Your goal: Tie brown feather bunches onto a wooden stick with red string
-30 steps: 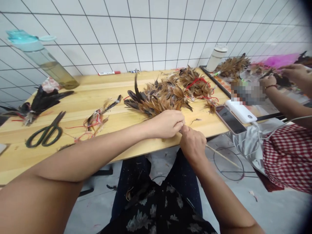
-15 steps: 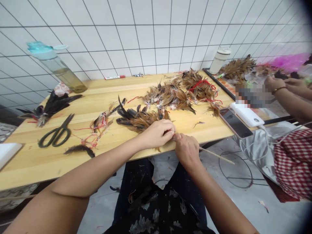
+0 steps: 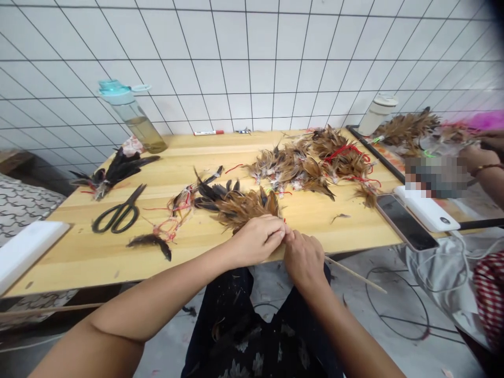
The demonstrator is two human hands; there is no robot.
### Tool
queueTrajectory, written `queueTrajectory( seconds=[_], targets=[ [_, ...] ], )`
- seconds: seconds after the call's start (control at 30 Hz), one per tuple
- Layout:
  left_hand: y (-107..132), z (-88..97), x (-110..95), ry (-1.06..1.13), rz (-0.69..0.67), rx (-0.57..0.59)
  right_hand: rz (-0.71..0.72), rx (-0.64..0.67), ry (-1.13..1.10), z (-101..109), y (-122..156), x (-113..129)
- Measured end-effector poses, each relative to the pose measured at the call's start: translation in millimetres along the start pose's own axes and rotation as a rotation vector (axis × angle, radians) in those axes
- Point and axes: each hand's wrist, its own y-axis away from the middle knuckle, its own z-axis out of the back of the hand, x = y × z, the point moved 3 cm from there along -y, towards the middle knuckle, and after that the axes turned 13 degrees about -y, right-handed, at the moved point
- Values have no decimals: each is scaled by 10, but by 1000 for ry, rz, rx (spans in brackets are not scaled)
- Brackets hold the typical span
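The bench [image 3: 79, 268] was pale wood, set against a white tiled wall [image 3: 252, 63] with dark grout, over a grey floor [image 3: 394, 357] with stray bits of feather on it. The left hand [image 3: 258, 240] was closed around the base of a brown-and-black feather bunch [image 3: 244, 210], which lay at the near bench edge with its tips pointing away. The right hand [image 3: 304, 260] was closed right beside it, knuckles up, with a thin wooden stick [image 3: 354, 274] running out past it over the floor. The fingertips were hidden, so the exact grip on the stick was hard to make out. Past the hands lay a loose pile of feathers with red thread [image 3: 315, 163]. To the left were black scissors [image 3: 117, 214], a dark feather cluster [image 3: 118, 173], a marker [image 3: 208, 133] and a water bottle [image 3: 134, 118] with a teal lid. To the right were a phone [image 3: 405, 222] touching a white power bank [image 3: 427, 208], plus a white tumbler [image 3: 377, 114]. A co-worker's hand [image 3: 478, 160] was cut off at the right edge, next to a pixelated blurred patch [image 3: 435, 177] that hid whatever was behind it. Red-checked cloth [image 3: 490, 299] was also cut off at the right edge.
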Motion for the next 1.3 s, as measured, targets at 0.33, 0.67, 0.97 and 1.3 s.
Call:
queueTrajectory(
  seconds=[0.33,0.67,0.97,1.3],
  targets=[
    [390,65,27,74,60,-117,178,-29,-144,-44,18,250],
    [406,176,47,-23,89,-196,212,-40,-161,-144,-139,435],
    [-126,53,51,-28,36,-183,208,-141,-60,-100,-232,21],
    [-745,-9,-194,-478,-351,-324,-269,72,41,72,-413,-651]
  ],
)
